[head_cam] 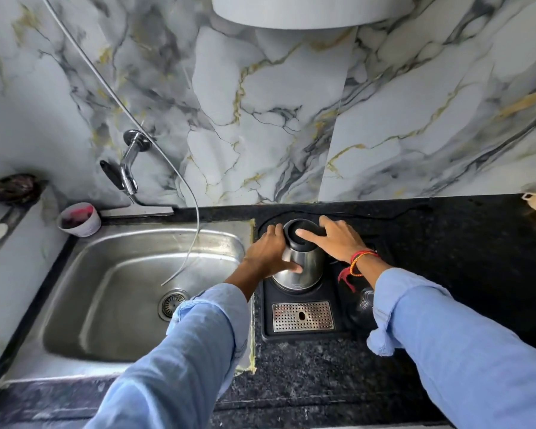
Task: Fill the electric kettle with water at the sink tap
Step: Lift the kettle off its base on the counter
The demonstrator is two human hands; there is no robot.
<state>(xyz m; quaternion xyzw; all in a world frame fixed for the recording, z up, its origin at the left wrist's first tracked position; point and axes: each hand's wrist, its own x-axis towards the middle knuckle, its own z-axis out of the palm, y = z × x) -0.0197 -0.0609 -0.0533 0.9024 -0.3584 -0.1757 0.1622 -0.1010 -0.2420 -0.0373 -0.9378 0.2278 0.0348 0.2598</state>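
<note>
While the kettle [300,261] sits on its base [300,329] on the desk [446,274] right of the sink [130,292], the left hand [270,252] grips its steel body and the right hand [338,239] rests open-fingered on the lid [302,232]. Next, likely open the lid, then carry it under the tap [127,171].

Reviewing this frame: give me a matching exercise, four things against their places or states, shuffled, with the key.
Column one:
1. round steel electric kettle
2. chrome wall tap
3. small white cup with pink inside
4. perforated metal drip grate

Column two:
A. at the steel sink's back left corner
B. gripped by the left hand
C. not running
D. in the black tray, nearer than the kettle

Pairs: 1-B, 2-C, 3-A, 4-D
</note>
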